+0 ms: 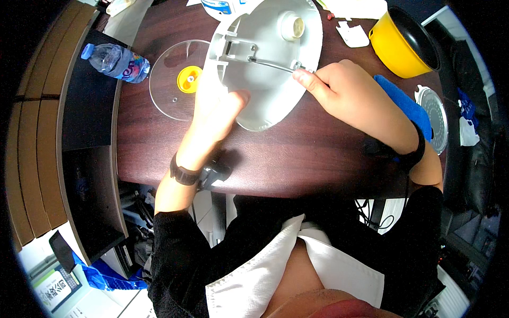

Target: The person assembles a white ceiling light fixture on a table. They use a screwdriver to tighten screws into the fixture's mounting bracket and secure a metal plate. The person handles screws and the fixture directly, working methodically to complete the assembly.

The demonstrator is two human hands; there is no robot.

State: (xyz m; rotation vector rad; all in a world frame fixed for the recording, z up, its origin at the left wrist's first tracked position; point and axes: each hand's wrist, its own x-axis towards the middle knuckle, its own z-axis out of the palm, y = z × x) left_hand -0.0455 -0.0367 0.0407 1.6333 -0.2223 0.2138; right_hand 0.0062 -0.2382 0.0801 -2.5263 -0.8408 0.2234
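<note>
A white, hollow plastic shell (265, 100), roughly oval, is tilted up above the table with its inside toward me. My left hand (217, 103) grips its left edge, the thumb lying over the rim and the other fingers mostly hidden. Between the fingers of my right hand (331, 87) is a thin metal rod (273, 65); it slants across the shell's inside. Its far tip meets a small fitting near the molded brackets (228, 49) on the left. A round cream-coloured socket (292, 26) sits at the shell's upper part.
A glass lid (164, 79) with a yellow knob and a water bottle (117, 62) are at left. At right stand a yellow pot (400, 45), a blue cloth (405, 103) and a round perforated disc (437, 124). A white plastic piece (352, 34) lies behind my right hand.
</note>
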